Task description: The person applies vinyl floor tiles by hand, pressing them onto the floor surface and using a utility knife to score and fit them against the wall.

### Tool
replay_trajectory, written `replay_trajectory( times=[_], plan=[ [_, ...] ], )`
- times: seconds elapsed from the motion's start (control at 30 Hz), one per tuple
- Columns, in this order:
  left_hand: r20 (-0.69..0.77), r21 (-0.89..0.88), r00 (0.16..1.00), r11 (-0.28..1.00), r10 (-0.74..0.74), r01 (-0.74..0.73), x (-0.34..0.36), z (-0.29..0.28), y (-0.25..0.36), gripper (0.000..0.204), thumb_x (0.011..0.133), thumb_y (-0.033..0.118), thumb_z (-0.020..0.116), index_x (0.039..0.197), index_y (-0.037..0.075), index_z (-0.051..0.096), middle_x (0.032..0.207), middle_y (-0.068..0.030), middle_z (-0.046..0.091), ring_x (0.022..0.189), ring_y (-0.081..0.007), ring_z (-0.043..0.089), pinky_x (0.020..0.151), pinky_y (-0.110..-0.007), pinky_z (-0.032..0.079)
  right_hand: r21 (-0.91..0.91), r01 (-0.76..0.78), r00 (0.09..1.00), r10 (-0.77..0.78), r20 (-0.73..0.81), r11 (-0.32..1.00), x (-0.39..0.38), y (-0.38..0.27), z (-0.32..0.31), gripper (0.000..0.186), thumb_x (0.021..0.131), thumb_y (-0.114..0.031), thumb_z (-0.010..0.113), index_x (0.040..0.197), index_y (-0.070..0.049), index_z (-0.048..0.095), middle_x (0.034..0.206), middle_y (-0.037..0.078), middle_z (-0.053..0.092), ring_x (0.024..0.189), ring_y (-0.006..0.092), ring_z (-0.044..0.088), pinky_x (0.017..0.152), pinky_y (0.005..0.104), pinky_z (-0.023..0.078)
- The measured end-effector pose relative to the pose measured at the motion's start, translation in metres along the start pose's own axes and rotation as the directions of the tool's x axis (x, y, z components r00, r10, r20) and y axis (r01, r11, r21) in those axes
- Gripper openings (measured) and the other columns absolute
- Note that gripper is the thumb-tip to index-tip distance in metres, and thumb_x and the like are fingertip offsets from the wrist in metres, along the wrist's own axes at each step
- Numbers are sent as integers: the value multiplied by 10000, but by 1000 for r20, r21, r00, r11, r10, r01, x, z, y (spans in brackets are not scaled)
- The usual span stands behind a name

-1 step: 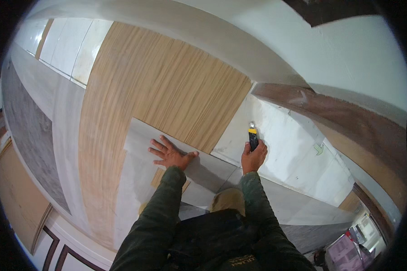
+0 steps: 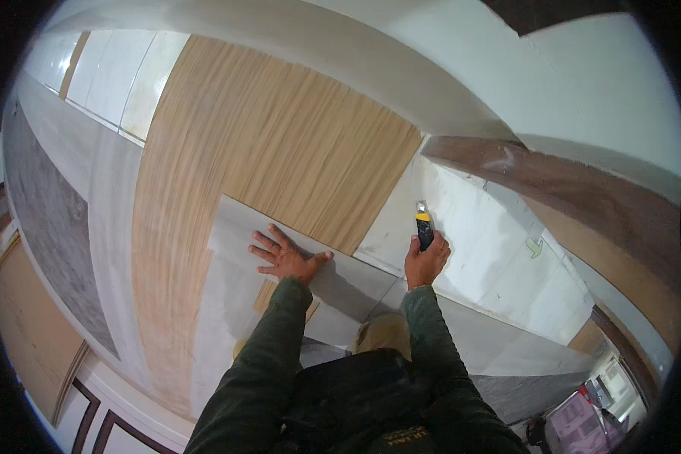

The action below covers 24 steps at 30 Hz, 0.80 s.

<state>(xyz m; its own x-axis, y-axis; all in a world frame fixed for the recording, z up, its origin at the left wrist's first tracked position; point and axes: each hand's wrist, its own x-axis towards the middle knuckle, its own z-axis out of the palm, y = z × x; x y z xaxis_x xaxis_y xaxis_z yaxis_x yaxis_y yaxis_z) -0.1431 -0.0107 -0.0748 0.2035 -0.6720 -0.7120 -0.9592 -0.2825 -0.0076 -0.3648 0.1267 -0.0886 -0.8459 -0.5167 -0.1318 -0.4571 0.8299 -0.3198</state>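
Left hand – mine, fingers spread wide, lay flat on a grey plank beside wood-grain boards. Right hand – gripped my black-and-yellow tool over white flooring.

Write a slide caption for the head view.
Left hand spread on a grey panel, right hand holding a black-and-yellow tool.
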Motion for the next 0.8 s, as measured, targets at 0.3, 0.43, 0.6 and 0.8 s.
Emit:
replay_trajectory(
  times=[0.3,0.43,0.6,0.8],
  plan=[
    [-49,-1,998,1000,31,-31,3,4,-5,1597,400,618,898,1528,163,-137,1557,-233,-229,1403,-483,-241,967,-817,61,161,266,964,-267,-16,951,-7,-25,-3,577,783,-164,710,1284,-11,469,1306,206,422,1215,405,394,1035,527,298],
    [-87,-13,992,996,88,-89,-1,2,-5,1528,399,665,877,1547,227,-31,1573,-184,-219,1413,-477,-219,930,-841,100,372,447,847,-519,115,813,-15,-51,8,562,795,-133,694,1292,1,468,1354,202,400,1290,404,342,1089,536,261],
    [-95,66,948,952,305,-299,-13,-10,-1,1289,491,599,869,1536,288,181,1615,-90,-112,1448,-447,-126,912,-855,135,209,581,780,-612,133,786,23,-86,26,691,797,-258,691,1368,4,404,1483,233,280,1389,445,210,1142,556,181],
    [-161,118,906,919,392,-377,-13,-11,-16,984,650,555,803,1462,241,342,1621,-86,12,1464,-426,-61,911,-840,176,87,588,797,-594,112,804,33,-89,42,781,799,-388,669,1399,17,377,1524,245,226,1417,456,155,1150,581,137]
  ],
)
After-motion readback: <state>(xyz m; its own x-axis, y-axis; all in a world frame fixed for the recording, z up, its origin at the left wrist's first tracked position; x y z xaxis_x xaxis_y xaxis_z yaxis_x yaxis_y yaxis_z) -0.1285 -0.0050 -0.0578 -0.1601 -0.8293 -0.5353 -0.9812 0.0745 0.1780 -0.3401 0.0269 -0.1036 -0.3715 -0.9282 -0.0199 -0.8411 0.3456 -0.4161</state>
